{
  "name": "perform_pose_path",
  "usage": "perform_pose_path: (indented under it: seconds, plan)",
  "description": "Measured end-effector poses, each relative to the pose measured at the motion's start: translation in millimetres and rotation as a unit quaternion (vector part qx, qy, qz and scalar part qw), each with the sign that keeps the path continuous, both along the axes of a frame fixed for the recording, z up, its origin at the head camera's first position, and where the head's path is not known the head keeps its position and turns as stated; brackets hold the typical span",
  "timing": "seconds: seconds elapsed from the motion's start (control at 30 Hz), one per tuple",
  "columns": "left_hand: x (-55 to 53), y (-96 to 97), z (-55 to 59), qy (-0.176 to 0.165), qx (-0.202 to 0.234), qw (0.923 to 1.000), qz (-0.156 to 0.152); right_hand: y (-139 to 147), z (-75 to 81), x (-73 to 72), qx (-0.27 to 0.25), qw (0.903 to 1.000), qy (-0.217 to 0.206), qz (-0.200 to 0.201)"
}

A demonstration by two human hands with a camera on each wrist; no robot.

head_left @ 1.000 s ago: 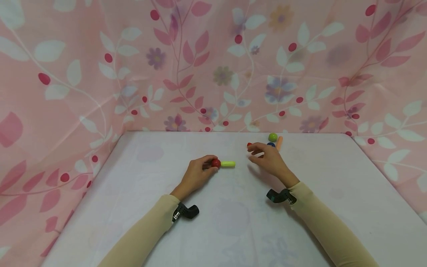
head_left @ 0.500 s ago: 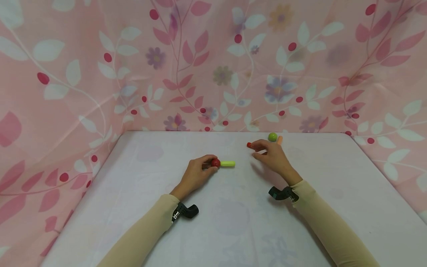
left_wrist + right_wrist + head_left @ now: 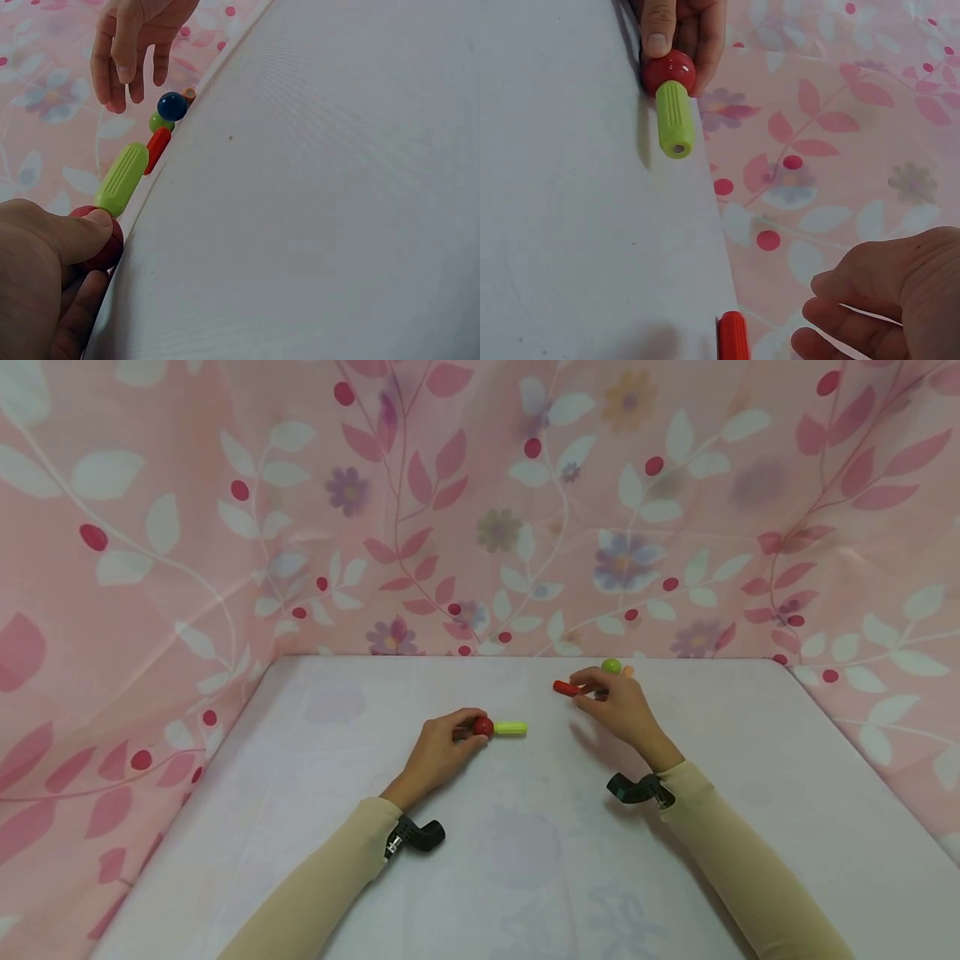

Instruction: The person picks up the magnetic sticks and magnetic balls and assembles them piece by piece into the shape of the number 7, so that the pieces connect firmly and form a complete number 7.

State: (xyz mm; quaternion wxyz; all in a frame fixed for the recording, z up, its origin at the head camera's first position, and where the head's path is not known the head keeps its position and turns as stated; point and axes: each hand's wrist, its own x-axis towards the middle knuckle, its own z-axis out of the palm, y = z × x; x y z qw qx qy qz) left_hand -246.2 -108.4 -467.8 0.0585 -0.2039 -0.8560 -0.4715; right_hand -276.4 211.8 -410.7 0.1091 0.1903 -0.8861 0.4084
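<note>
My left hand point(image 3: 442, 747) pinches a glossy red ball point(image 3: 483, 727) between thumb and fingers. A ribbed yellow-green magnetic rod point(image 3: 511, 728) sticks out from the ball toward the right; the right wrist view shows a small metal dot in its free end. My right hand point(image 3: 618, 706) hovers over the table with its fingers loosely bent and nothing between them. Just left of its fingertips in the head view lies a red rod point(image 3: 566, 688), which shows apart from the hand in the right wrist view. A dark blue ball point(image 3: 172, 106) is mostly hidden behind the right hand in the head view.
A green ball point(image 3: 611, 667) and an orange rod point(image 3: 628, 671) lie by the far edge, beyond the right hand. The white table point(image 3: 517, 860) ends at a pink floral cloth point(image 3: 480, 527) hanging behind it. Both wrists carry black cameras.
The right hand has shifted slightly right and away from me, uncovering more of the red rod and covering the blue ball in the head view. The left hand keeps its grip in place.
</note>
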Motion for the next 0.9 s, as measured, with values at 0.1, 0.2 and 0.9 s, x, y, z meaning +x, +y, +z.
perform_pose_path:
  seconds: [0.1,0.2,0.9]
  plan:
    - [-0.2,-0.2,0.0,0.002,-0.001,1.0000,0.002,4.0,1.3,-3.0,-0.003,0.9999,0.014,-0.006]
    - [-1.1,0.1,-0.7,0.006,0.002,1.0000,0.000,8.4,2.1,-4.5,-0.007,0.9995,0.025,-0.018]
    - [-0.8,0.9,-2.6,0.008,0.009,0.9999,0.001,37.6,2.4,-7.1,-0.012,0.9968,0.026,-0.075]
